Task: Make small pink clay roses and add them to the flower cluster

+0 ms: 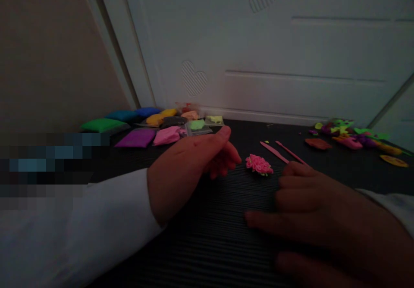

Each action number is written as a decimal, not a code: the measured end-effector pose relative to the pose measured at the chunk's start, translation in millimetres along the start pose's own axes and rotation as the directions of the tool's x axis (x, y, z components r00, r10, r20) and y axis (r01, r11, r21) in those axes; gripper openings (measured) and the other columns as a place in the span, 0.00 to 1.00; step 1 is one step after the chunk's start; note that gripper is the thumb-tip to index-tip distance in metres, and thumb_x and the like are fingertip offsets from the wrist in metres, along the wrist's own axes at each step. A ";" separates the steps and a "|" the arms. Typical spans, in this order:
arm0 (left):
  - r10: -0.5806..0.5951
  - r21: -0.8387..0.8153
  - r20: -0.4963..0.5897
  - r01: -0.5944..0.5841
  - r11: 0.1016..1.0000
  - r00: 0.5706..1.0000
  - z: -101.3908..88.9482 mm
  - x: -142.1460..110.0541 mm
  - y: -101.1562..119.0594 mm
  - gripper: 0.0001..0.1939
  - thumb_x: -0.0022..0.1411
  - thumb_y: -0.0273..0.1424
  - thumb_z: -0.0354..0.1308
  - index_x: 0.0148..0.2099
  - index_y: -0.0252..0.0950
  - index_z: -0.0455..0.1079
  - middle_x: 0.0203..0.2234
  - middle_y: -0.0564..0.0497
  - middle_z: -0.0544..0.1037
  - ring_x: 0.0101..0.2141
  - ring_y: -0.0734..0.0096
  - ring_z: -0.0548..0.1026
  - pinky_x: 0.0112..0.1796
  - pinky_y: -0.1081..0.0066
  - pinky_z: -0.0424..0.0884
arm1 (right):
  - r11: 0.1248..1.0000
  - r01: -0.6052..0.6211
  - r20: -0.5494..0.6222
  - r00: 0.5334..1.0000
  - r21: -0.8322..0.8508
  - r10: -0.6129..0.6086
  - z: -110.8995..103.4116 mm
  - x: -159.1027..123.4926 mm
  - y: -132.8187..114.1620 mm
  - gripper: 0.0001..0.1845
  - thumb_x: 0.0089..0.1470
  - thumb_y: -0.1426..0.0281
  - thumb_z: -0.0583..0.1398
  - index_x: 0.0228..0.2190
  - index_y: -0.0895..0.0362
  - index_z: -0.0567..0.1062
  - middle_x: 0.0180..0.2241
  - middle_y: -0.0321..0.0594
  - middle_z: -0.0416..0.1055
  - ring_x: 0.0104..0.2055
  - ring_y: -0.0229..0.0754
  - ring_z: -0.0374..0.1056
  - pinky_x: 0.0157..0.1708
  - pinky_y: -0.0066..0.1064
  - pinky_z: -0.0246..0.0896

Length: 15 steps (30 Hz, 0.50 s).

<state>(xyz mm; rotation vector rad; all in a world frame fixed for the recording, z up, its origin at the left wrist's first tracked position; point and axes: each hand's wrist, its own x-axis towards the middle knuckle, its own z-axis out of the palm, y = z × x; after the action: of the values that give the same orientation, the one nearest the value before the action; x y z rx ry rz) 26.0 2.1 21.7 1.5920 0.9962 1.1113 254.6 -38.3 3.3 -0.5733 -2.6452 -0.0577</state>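
Between my hands, a small cluster of pink clay roses with bits of green (pixel 258 164) lies on the dark tabletop. To its left is my left hand (pixel 197 158), thumb up and fingers loosely curved, apart from the flowers; I see nothing in it. My right hand (pixel 317 210) is low over the table at the right. Its index finger and thumb stretch out apart and the other fingers are bent, with nothing visible between them. Just beyond its knuckles lie a pink modelling knife (pixel 274 151) and a thin pink stick tool (pixel 291 152).
Bagged modelling clay in several colours stands at the back left, including green (pixel 103 125), purple (pixel 137 138) and pink (pixel 166 136). At the back right lie an orange-brown piece (pixel 318 144) and a pile of coloured clay shapes (pixel 349 135). A white panel (pixel 258 46) rises behind the table.
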 end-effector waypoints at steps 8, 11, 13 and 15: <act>-0.005 -0.011 0.012 0.005 1.000 1.000 0.1 2.5 0.0 0.21 0.65 0.45 0.58 0.26 0.37 0.75 0.22 0.53 0.75 0.24 0.72 0.68 0.26 0.71 0.64 | 1.000 -0.017 0.002 1.000 0.010 0.017 2.2 0.1 1.2 0.21 0.75 0.58 0.50 0.53 0.51 0.79 0.27 0.32 0.75 0.28 0.41 0.69 0.37 0.41 0.51; 0.007 0.000 0.021 -0.007 1.000 1.000 -0.2 2.0 -0.6 0.21 0.65 0.46 0.58 0.26 0.38 0.75 0.21 0.53 0.75 0.24 0.72 0.68 0.26 0.71 0.64 | 0.996 0.087 -0.040 0.995 -0.008 -0.087 1.4 0.3 0.5 0.24 0.76 0.59 0.45 0.49 0.47 0.81 0.23 0.31 0.71 0.24 0.41 0.63 0.35 0.41 0.50; 0.020 0.017 0.027 -0.021 1.000 0.999 -0.2 1.4 -1.0 0.21 0.65 0.46 0.58 0.25 0.38 0.75 0.21 0.53 0.75 0.23 0.72 0.68 0.25 0.71 0.64 | 1.000 0.013 0.004 1.000 0.002 -0.013 0.7 -0.5 0.9 0.22 0.75 0.58 0.49 0.51 0.49 0.80 0.26 0.32 0.74 0.26 0.41 0.67 0.35 0.41 0.51; 0.023 0.029 0.031 -0.024 0.999 0.999 0.0 0.8 -1.3 0.21 0.65 0.46 0.58 0.25 0.38 0.75 0.21 0.53 0.75 0.23 0.72 0.68 0.25 0.71 0.64 | 0.999 -0.050 0.032 0.998 -0.001 0.050 1.4 -1.7 1.5 0.23 0.74 0.55 0.50 0.54 0.52 0.78 0.29 0.35 0.76 0.29 0.43 0.71 0.35 0.42 0.53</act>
<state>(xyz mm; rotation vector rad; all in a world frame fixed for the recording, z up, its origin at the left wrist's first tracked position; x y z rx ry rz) 26.0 3.2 20.5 1.6439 0.9796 1.0896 256.0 -37.5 1.3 -0.6451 -2.6602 -0.0335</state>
